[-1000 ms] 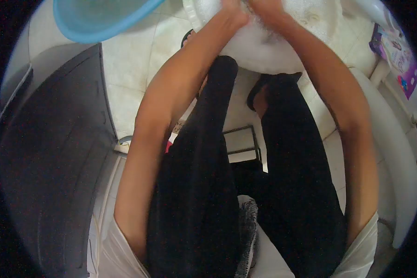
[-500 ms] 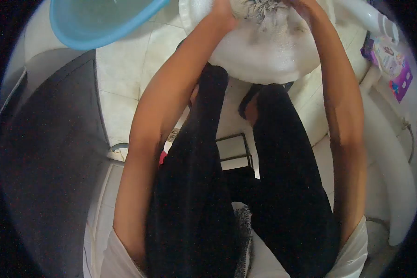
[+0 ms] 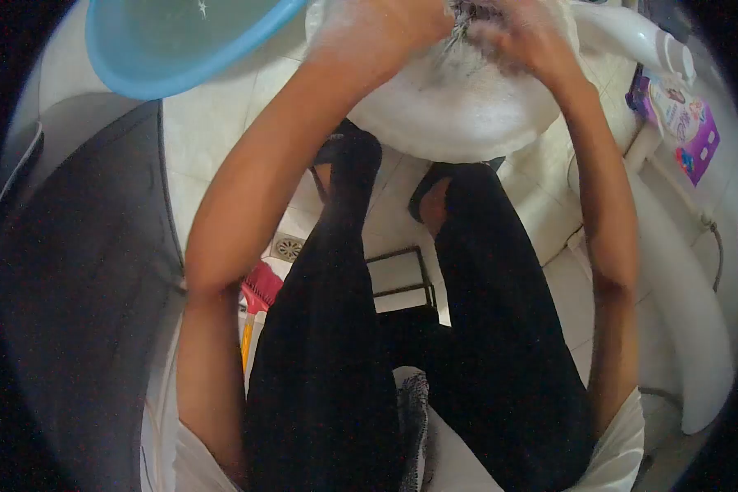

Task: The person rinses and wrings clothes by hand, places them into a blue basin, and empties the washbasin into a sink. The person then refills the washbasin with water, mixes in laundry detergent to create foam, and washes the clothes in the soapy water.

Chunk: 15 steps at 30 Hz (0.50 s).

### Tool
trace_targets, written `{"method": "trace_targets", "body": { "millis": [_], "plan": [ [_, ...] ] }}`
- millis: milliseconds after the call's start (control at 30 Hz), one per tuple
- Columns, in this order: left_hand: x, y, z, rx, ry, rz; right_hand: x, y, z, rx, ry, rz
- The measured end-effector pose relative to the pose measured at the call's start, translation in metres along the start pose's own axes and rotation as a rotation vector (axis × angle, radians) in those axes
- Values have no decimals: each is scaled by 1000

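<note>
- Grey, wet, cloth-like bundle [image 3: 462, 33]: sits in the far part of the white basin [image 3: 459, 153], between the two hands, cut off by the top edge of the view.
- Long axis: visible strands run from the top edge down toward the person, leaning a little left; narrower, ragged end points down-left (full outline hidden by the hands).
- Left hand [image 3: 414, 25]: reaches in from the left, knuckles up, tips at the bundle's left side; pinching or just pressing, cannot tell.
- Right hand [image 3: 529, 34]: on the bundle's right side, fingers bent toward it and blurred; spread or closed on it, cannot tell.
- White basin: wavy rim, near edge just beyond the knees; holds whitish soapy water [image 3: 477, 108] plus the bundle.
- Blue tub [image 3: 143, 80]: upper left, apart from the basin, partly out of view; cloudy water [image 3: 168, 37] inside.
- Purple packet [image 3: 682, 123]: right side, beside a white pipe [image 3: 644, 41], tilted; contents hidden.
- Red brush [image 3: 262, 283]: by the left forearm, yellow handle downward.
</note>
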<state>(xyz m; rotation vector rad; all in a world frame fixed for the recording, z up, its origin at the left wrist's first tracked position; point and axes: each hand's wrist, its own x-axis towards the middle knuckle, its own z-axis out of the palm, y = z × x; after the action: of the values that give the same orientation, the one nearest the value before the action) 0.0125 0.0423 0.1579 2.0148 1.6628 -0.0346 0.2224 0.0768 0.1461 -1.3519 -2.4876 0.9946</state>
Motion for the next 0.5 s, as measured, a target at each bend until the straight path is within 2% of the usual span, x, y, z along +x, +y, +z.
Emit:
{"method": "trace_targets", "body": {
  "millis": [33, 67, 133, 167, 233, 367, 433, 467, 500],
  "plan": [
    [-1, 5, -4, 36, 18, 45, -2, -3, 3, -5, -132, -130],
    [6, 3, 24, 37, 18, 49, -5, 5, 9, -5, -128, -128],
    [31, -9, 106, 6, 450, 200, -10, 23, 20, -27, -144, -107],
    [28, -8, 102, 7, 451, 204, -12, 34, 24, -52, -148, -98],
    [16, -6, 96, -224, 417, 281, -19, 55, 36, -123, -142, -94],
    [28, -13, 112, -250, 286, 283, -32, 106, 78, -365, -87, -109],
    [42, -24, 147, -446, 207, 191, -39, 135, 109, -523, -26, -144],
    [43, -28, 164, -446, 203, 193, -42, 150, 125, -594, 6, -155],
    [44, -35, 189, -252, 395, 217, -42, 161, 140, -659, 28, -162]
  ]
}}
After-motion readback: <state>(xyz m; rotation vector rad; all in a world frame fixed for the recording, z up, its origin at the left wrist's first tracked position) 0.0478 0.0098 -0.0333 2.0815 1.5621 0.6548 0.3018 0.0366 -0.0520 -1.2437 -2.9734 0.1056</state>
